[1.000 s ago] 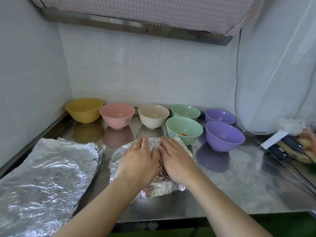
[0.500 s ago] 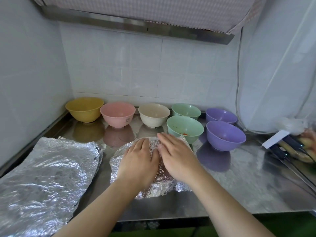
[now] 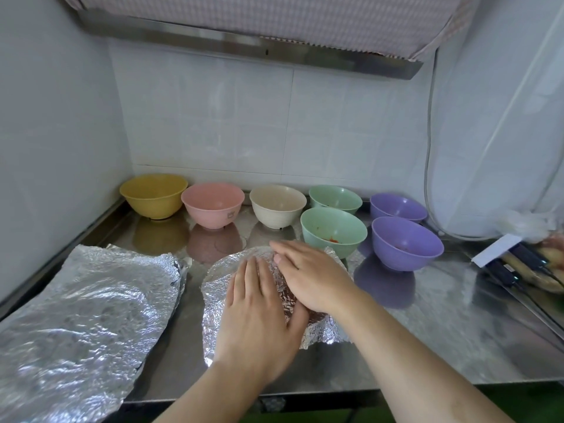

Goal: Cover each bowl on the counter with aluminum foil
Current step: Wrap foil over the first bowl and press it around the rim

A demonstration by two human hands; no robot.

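Bowls: yellow (image 3: 153,195), pink (image 3: 213,204), cream (image 3: 277,206), green (image 3: 333,230), purple (image 3: 407,242); silver foil (image 3: 82,315).

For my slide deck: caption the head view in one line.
Both hands, left hand and right hand, press foil over a bowl; seven uncovered bowls line the steel counter behind.

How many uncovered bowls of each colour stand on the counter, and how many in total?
Yellow bowl: 1
Pink bowl: 1
Cream bowl: 1
Green bowls: 2
Purple bowls: 2
Total uncovered: 7
One more bowl is hidden under the foil that both hands press; its colour cannot be told.
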